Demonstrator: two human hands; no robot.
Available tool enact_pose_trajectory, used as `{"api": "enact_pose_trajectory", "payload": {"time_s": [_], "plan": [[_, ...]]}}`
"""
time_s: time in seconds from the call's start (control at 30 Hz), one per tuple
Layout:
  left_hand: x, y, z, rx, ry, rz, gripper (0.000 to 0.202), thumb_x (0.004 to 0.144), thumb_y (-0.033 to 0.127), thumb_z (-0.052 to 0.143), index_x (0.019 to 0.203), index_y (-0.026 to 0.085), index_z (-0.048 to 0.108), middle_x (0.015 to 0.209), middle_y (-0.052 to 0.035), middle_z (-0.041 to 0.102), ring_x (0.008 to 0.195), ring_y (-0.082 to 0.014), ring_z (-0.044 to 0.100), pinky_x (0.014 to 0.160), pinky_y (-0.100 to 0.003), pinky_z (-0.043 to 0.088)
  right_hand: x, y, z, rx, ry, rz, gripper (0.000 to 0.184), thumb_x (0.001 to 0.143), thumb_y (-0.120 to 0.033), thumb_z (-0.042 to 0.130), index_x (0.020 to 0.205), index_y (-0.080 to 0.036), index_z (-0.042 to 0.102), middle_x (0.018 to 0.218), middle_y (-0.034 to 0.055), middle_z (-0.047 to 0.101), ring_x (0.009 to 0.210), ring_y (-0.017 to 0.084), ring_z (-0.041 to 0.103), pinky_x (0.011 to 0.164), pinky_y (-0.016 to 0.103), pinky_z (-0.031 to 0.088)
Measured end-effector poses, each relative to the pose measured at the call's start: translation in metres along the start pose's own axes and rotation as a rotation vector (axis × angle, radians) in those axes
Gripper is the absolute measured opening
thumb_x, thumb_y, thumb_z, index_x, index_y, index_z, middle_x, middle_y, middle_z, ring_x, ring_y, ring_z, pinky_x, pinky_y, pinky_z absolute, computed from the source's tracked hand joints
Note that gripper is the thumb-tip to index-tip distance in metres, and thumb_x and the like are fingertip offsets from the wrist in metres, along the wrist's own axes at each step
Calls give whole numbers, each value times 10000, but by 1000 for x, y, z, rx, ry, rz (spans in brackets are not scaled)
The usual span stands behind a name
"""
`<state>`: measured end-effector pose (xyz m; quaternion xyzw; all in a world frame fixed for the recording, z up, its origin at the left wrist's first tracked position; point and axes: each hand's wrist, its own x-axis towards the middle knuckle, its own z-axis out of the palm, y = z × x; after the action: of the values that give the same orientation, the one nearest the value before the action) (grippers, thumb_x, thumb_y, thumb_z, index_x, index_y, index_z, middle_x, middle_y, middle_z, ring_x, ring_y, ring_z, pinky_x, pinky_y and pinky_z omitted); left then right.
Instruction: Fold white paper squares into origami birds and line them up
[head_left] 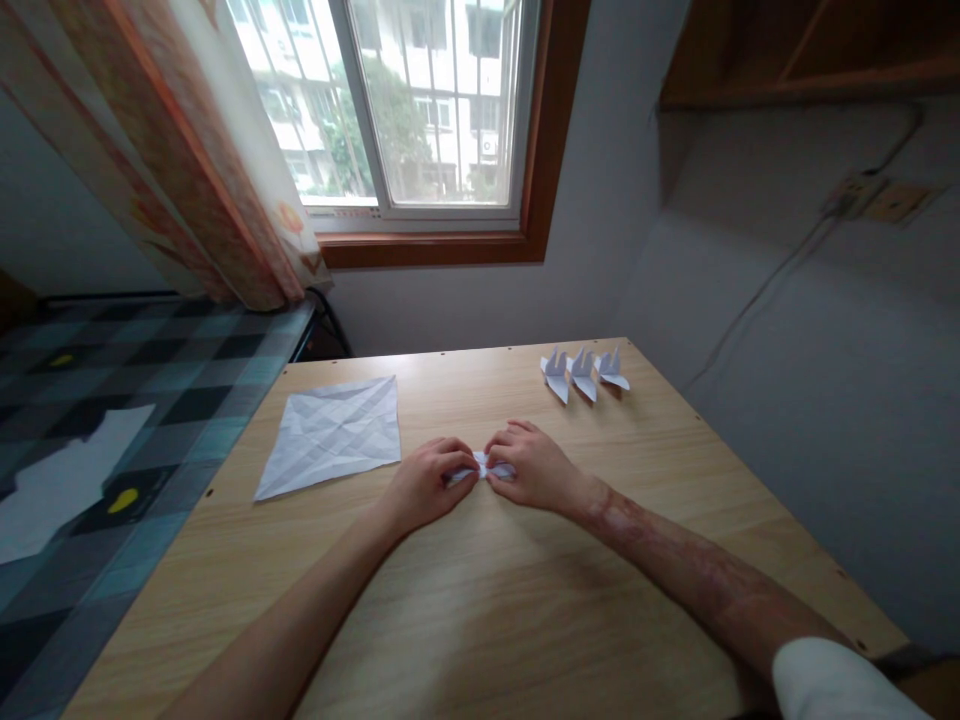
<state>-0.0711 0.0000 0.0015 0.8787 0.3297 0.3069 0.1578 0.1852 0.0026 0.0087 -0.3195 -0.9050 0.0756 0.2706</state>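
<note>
A small folded piece of white paper (482, 461) lies at the middle of the wooden table, mostly hidden by my fingers. My left hand (435, 480) grips its left side, with the fingers bent and closed. On the other side my right hand (531, 466) pinches the paper between thumb and fingers. The two hands nearly meet over it. To the left rests a creased square sheet of white paper (337, 435), spread flat. Three folded paper cranes (583, 374) stand in a row toward the back right.
The wooden table (450, 610) reaches to the wall under the window (435, 110). At left is a bed with a checked cover (45, 350), with white paper pieces (67, 480) on it. A cable (757, 300) hangs along the right wall below a shelf (810, 90).
</note>
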Motion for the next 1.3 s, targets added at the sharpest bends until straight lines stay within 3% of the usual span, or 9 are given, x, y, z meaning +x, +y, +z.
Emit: {"api": "enact_pose_trajectory", "payload": {"time_s": [0.13, 0.37, 0.63, 0.87, 1.1, 1.3], "plan": [[0, 0, 0, -12, -6, -7, 118, 1000, 266, 725, 1016, 255, 841, 1052, -70, 804, 968, -220, 757, 877, -348, 613, 3, 5, -2, -44, -23, -92, 6, 957, -247, 778, 954, -244, 775, 1038, 60, 820, 979, 250, 740, 1150, 469, 492], [1, -3, 2, -18, 4, -45, 228, 1104, 300, 610, 997, 222, 796, 1052, -75, 781, 985, -209, 740, 883, -330, 598, 6, 9, 10, -69, 12, -44, 149, 1047, -195, 674, 922, -214, 753, 956, 77, 796, 944, 242, 720, 1055, 431, 531], [2, -2, -1, -9, 17, -42, 259, 1134, 338, 572, 1061, 231, 796, 1119, -78, 776, 1011, -207, 751, 917, -331, 606, 3, 12, 23, 349, 127, 83, 62, 1035, -189, 764, 986, -224, 746, 1065, 50, 826, 1030, 220, 739, 996, 384, 553], [2, -8, 1, 134, 73, -28, 160, 1063, 365, 692, 1034, 270, 818, 1203, -67, 826, 1076, -257, 761, 990, -437, 602, 4, 12, 24, 513, 159, 144, 151, 936, -79, 805, 905, -215, 748, 1058, 37, 809, 1029, 199, 741, 974, 347, 561], [2, -10, 0, -99, 64, -87, 97, 1004, 309, 767, 953, 240, 811, 1058, -51, 840, 961, -211, 782, 886, -345, 614, 3, 11, 24, 455, 155, 126, 203, 895, -38, 818, 908, -223, 735, 1100, 36, 812, 1068, 207, 736, 1007, 362, 536], [1, -7, 0, -109, 85, -54, 127, 1029, 306, 737, 953, 227, 800, 1054, -68, 816, 973, -208, 766, 885, -340, 633, 2, 9, 22, 341, 140, 79, 168, 937, -107, 812, 955, -245, 719, 1064, 26, 829, 1019, 227, 734, 989, 389, 547]]}}
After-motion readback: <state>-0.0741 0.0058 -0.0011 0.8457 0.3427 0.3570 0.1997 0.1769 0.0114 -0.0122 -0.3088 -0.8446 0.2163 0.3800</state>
